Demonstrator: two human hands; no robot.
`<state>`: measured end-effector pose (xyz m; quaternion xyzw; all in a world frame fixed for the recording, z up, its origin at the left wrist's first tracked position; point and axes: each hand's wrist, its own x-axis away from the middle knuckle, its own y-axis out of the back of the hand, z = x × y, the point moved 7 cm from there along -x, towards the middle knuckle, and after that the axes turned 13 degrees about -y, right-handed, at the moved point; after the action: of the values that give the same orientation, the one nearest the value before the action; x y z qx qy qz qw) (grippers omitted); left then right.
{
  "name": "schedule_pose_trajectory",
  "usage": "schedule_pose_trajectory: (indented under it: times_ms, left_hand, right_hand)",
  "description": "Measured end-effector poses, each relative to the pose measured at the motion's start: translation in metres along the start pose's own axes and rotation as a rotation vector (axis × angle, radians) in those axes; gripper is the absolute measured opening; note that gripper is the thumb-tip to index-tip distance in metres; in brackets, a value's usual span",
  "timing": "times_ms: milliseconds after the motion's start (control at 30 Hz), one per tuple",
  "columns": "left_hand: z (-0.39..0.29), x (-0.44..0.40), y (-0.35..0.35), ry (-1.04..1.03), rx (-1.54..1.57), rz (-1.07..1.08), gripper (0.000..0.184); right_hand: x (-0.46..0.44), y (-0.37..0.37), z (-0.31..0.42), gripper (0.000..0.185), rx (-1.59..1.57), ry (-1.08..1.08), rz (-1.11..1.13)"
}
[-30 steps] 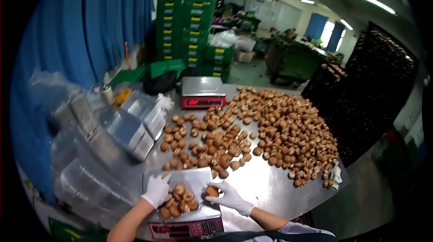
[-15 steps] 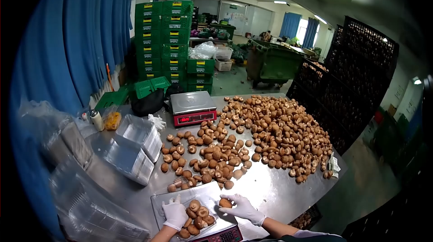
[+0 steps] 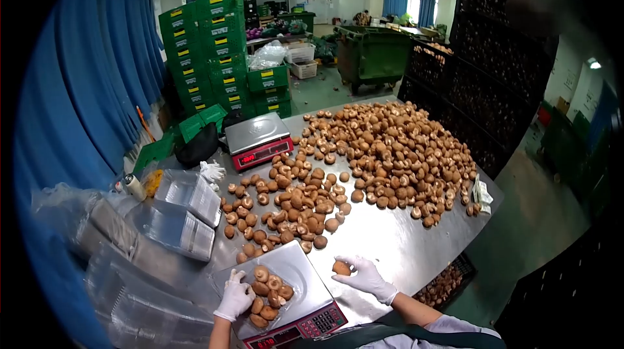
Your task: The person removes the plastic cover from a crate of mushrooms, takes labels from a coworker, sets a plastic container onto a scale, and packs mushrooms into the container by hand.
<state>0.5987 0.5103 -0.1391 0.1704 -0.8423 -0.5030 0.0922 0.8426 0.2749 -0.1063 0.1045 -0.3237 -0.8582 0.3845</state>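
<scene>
My right hand [image 3: 367, 279], in a white glove, pinches a single brown mushroom [image 3: 341, 268] just right of the near scale. The gloved left hand [image 3: 236, 296] is beside a clear tray of mushrooms [image 3: 273, 299], at its left edge; its thumb and forefinger are bent together, and whether they grip anything is too small to tell. That tray rests on the silver plate of the near scale [image 3: 311, 282], whose red display and keypad face me. Loose mushrooms [image 3: 302, 209] lie beyond the scale, with a large heap [image 3: 396, 147] behind them to the right.
A second scale [image 3: 257, 132] stands at the table's far left. Stacked clear trays [image 3: 172, 229] and plastic-wrapped trays [image 3: 140, 303] lie on the left. Green crates [image 3: 221, 43], a green wheeled bin [image 3: 372, 56] and black crates [image 3: 484, 69] stand beyond the metal table [image 3: 383, 242].
The camera view has turned and shifted. My right hand, still holding the mushroom, has moved from over the near scale to its right side. The left hand stays beside the tray.
</scene>
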Motion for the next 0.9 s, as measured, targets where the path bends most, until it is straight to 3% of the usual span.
schedule_pose_trajectory:
  times_ms: [200,267,333,400,467,600,667,733,767,833,900]
  left_hand:
    - [-0.008,0.008,0.026,-0.042,0.368,-0.261,0.01]
    - [0.004,0.015,0.026,0.177,0.542,-0.409,0.01]
    - [-0.016,0.021,0.048,0.143,0.46,-0.592,0.013]
    - [-0.011,0.039,0.052,0.279,0.707,-0.753,0.014]
    - [0.023,0.07,0.053,0.286,0.751,-0.877,0.015]
    - [0.036,0.125,0.055,0.443,0.622,-1.06,0.011]
    - [0.063,0.163,0.042,0.538,0.487,-1.05,0.009]
    - [0.046,0.186,0.03,0.759,0.323,-1.1,0.017]
    - [0.035,0.192,0.026,0.756,0.323,-1.094,0.017]
    - [0.005,0.195,0.034,0.675,-0.166,-0.794,0.018]
    - [0.011,0.201,0.022,0.649,-0.179,-0.797,0.021]
  right_hand:
    - [0.015,0.031,-0.038,0.054,-0.154,-0.045,-0.068]
    - [0.021,0.046,-0.049,0.053,-0.103,-0.122,-0.076]
    - [0.028,0.06,-0.061,0.053,-0.094,-0.134,-0.138]
    - [0.039,0.078,-0.077,0.054,-0.139,-0.227,-0.168]
    - [0.046,0.095,-0.094,0.055,-0.142,-0.289,-0.269]
    - [0.071,0.136,-0.16,0.05,-0.128,-0.355,-0.483]
    - [0.097,0.177,-0.169,0.046,0.015,-0.435,-0.652]
    - [0.118,0.209,-0.209,0.047,0.251,-0.554,-0.681]
    - [0.131,0.224,-0.227,0.049,0.259,-0.677,-0.73]
    - [0.155,0.245,-0.267,0.056,0.301,-0.87,-0.759]
    - [0.167,0.249,-0.326,0.062,0.459,-0.906,-0.712]
